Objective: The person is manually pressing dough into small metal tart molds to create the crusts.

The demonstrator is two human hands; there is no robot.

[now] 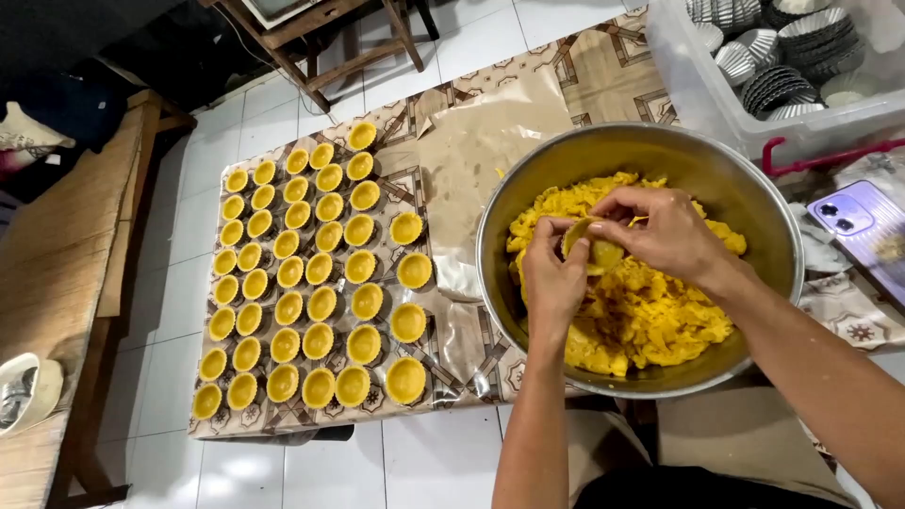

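A large steel bowl (528, 179) holds crumbly yellow dough (650, 316). Over it, my left hand (550, 278) cups a small tart mould lined with dough (592, 247). My right hand (660, 231) reaches over from the right, with its fingers and thumb pressing on the dough in that mould. Both hands meet above the bowl's left half. To the left, several rows of dough-lined tart shells (311, 283) lie on a patterned sheet (452, 349).
A clear plastic bin (688, 75) of empty metal tart moulds (778, 85) stands at the top right. A purple phone (853, 221) lies right of the bowl. A wooden bench (57, 254) runs along the left; a wooden stool (330, 38) stands behind on the white tiled floor.
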